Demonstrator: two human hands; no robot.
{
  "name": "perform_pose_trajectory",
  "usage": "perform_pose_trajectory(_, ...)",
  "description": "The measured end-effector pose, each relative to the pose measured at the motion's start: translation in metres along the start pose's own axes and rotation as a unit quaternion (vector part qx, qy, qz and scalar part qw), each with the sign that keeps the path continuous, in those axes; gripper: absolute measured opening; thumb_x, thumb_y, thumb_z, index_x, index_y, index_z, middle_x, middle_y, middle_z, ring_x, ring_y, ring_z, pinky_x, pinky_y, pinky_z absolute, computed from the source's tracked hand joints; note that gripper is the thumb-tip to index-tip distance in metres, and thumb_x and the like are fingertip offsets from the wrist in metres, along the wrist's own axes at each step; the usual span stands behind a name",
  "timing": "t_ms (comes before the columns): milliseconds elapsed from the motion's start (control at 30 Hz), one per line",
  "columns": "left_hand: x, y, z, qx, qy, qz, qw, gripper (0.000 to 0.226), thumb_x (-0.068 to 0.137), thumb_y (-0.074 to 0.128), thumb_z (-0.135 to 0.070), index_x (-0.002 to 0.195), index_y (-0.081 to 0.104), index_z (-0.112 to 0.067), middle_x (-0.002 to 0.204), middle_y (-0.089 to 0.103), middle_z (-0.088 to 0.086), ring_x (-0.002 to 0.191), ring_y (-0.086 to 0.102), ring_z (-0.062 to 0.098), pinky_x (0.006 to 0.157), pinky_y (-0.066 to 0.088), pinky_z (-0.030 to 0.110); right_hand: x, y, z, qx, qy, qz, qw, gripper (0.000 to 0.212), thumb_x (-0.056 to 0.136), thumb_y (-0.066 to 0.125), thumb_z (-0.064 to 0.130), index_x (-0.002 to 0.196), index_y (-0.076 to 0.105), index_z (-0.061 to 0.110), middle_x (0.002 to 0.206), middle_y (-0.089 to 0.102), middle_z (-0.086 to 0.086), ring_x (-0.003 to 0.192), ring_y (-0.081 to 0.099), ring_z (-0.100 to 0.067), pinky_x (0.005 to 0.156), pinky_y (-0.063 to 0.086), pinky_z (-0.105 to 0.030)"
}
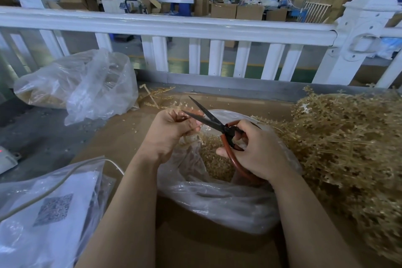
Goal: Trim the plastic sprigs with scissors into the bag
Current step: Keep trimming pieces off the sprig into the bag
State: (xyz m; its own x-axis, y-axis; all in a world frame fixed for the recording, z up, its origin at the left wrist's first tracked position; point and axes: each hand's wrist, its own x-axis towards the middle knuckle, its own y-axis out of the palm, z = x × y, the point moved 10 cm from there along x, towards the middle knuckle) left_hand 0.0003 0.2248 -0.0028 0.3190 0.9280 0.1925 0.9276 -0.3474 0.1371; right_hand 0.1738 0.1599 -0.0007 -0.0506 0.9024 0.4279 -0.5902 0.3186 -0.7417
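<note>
Many uncut sprigs (348,141) lay heaped right of the part-filled bag (217,198) on the table (121,137), while the left hand (171,130) gripped one sprig and the right hand (258,150) held parted scissors (208,118) above it.

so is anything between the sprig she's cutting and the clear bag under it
Nothing visible is. The left hand holds the tan plastic sprig directly above the open mouth of the clear plastic bag, and the open blades of the red-handled scissors in the right hand meet it from the side.
</note>
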Motion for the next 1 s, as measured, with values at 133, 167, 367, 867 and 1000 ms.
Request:
perform_pose_trajectory(133, -0.0006, -0.0002, 0.0017, 0.008, -0.006, 0.006, 1.0, 0.008, 0.068, 0.074, -0.012, 0.075, 0.077, -0.012, 0.066, 0.07, 0.006, 0.06, 0.064, 0.011, 0.059, 0.054, 0.019, -0.0003, -0.0016, 0.0032, -0.013, -0.011, -0.006, 1.0, 0.049, 0.064, 0.061, 0.083, 0.096, 0.052, 0.047, 0.077, 0.055, 0.022, 0.072, 0.055, 0.002, 0.059, 0.041, -0.016)
perform_pose_trajectory(167, -0.0008, -0.0003, 0.0015, 0.006, -0.004, 0.005, 1.0, 0.008, 0.068, 0.074, -0.011, 0.075, 0.077, -0.012, 0.066, 0.071, 0.006, 0.061, 0.065, 0.011, 0.059, 0.054, 0.019, -0.0001, -0.0018, 0.0039, -0.017, -0.013, -0.008, 1.0, 0.048, 0.064, 0.06, 0.083, 0.094, 0.05, 0.048, 0.076, 0.054, 0.023, 0.071, 0.054, 0.004, 0.058, 0.038, -0.014)
perform_pose_trajectory(367, -0.0007, -0.0007, 0.0006, -0.001, -0.002, 0.001, 1.0, 0.015, 0.068, 0.073, -0.006, 0.083, 0.073, -0.003, 0.069, 0.073, 0.006, 0.063, 0.067, 0.011, 0.06, 0.053, 0.019, -0.0003, 0.0003, 0.0014, -0.03, -0.006, -0.006, 1.0, 0.045, 0.064, 0.066, 0.081, 0.092, 0.047, 0.051, 0.076, 0.055, 0.023, 0.07, 0.055, 0.004, 0.057, 0.037, -0.013)
perform_pose_trajectory(867, 0.0, -0.0007, 0.0021, -0.001, -0.004, 0.016, 1.0, 0.005, 0.07, 0.073, -0.013, 0.073, 0.072, -0.009, 0.066, 0.069, 0.007, 0.062, 0.065, 0.012, 0.062, 0.053, 0.019, -0.0024, -0.0056, 0.0066, -0.036, -0.013, -0.022, 0.999, 0.05, 0.063, 0.054, 0.086, 0.084, 0.051, 0.041, 0.073, 0.057, 0.016, 0.065, 0.056, -0.003, 0.057, 0.052, -0.029)
perform_pose_trajectory(1000, 0.0009, -0.0019, 0.0031, -0.003, -0.007, 0.012, 1.0, 0.003, 0.07, 0.073, -0.012, 0.07, 0.072, -0.009, 0.065, 0.069, 0.007, 0.061, 0.065, 0.013, 0.062, 0.054, 0.02, -0.0019, -0.0059, 0.0069, -0.028, -0.011, -0.02, 0.999, 0.043, 0.062, 0.056, 0.085, 0.074, 0.042, 0.046, 0.072, 0.057, 0.014, 0.064, 0.056, -0.005, 0.057, 0.052, -0.031)
